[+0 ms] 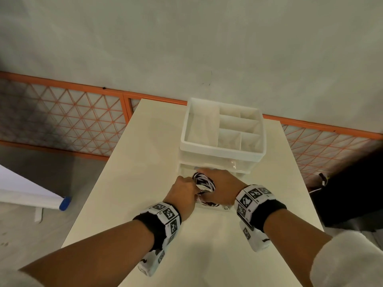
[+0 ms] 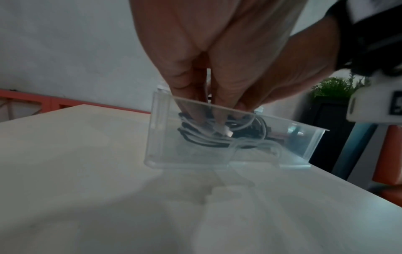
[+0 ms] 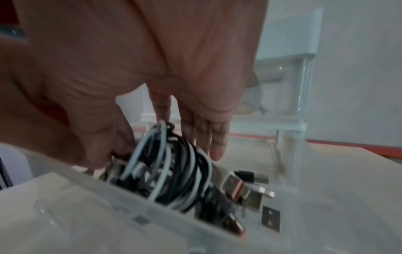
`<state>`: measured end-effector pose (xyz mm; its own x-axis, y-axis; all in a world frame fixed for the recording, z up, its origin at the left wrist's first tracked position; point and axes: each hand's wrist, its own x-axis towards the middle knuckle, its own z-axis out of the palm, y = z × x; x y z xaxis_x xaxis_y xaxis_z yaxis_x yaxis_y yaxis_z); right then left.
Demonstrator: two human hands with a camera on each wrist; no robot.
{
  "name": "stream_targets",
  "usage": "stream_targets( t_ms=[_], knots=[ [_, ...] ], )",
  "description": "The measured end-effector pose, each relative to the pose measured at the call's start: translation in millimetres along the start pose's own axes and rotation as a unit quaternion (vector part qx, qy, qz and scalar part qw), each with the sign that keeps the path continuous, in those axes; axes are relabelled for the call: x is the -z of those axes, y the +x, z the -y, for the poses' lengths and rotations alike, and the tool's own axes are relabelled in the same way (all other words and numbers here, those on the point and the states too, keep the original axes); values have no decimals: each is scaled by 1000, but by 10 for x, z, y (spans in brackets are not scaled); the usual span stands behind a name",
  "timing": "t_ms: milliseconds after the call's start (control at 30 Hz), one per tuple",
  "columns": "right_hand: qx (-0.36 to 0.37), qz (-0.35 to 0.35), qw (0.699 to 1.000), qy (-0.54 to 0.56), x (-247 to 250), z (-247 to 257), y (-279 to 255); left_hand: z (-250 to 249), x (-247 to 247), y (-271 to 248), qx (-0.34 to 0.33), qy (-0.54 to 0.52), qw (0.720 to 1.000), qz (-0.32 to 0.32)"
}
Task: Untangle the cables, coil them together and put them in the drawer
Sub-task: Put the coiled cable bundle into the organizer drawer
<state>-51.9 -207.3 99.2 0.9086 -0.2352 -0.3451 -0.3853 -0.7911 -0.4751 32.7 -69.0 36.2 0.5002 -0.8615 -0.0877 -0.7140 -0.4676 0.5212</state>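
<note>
A coil of black and white cables (image 1: 204, 182) stands upright in the clear drawer (image 1: 216, 209), which is pulled out of the white organizer (image 1: 219, 151). My left hand (image 1: 193, 190) reaches in from the left, and its fingertips (image 2: 195, 118) pinch the cable coil (image 2: 208, 137) inside the drawer (image 2: 161, 137). My right hand (image 1: 209, 183) spans the coil from above, thumb on the near side and fingers on the far side. In the right wrist view the cable coil (image 3: 174, 163) sits between that thumb and the fingers (image 3: 214, 142). USB plugs (image 3: 237, 187) lie on the drawer floor.
The organizer stands at the far end of a cream table (image 1: 145, 162), with open compartments on top. An orange lattice barrier (image 1: 62, 121) runs behind the table. A black object (image 1: 352, 193) sits off the right edge, a white sheet with a blue end (image 1: 65, 204) on the left, and a plant (image 2: 335, 87) beyond.
</note>
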Motion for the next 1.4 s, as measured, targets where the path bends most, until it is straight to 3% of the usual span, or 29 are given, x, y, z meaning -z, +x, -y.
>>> stream_targets(
  t_ms=[100, 200, 267, 367, 533, 667, 867, 1067, 1167, 1400],
  knots=[
    [47, -78, 994, -64, -2, 38, -229, 38, -29, 85, 22, -6, 1000, 10],
    [31, -39, 987, -153, -256, 39, -441, 40, 41, 132, 35, -12, 999, 22],
    [-16, -10, 982, -190, -472, -51, -510, 21, 118, 133, 5, -12, 999, 37],
    [-47, -31, 977, -206, -658, -209, -519, -1, 288, 97, -53, -34, 997, 54],
    [-32, -23, 979, -200, -595, -277, -474, 88, 397, 55, -101, 3, 993, 54],
    [-40, -8, 981, -191, -514, -281, -457, 65, 331, 68, -124, -12, 992, 13],
    [-6, -31, 986, -166, -398, -293, -359, -3, 264, 107, -96, -25, 994, -43],
    [8, -29, 987, -161, -383, -269, -356, -97, 221, 166, -105, 105, 988, 33],
    [-1, -31, 990, -134, -357, -257, -363, -74, 202, 167, -110, 152, 982, 39],
    [-7, -35, 987, -159, -518, -367, -373, -66, 141, 190, -97, 132, 986, 27]
  ],
)
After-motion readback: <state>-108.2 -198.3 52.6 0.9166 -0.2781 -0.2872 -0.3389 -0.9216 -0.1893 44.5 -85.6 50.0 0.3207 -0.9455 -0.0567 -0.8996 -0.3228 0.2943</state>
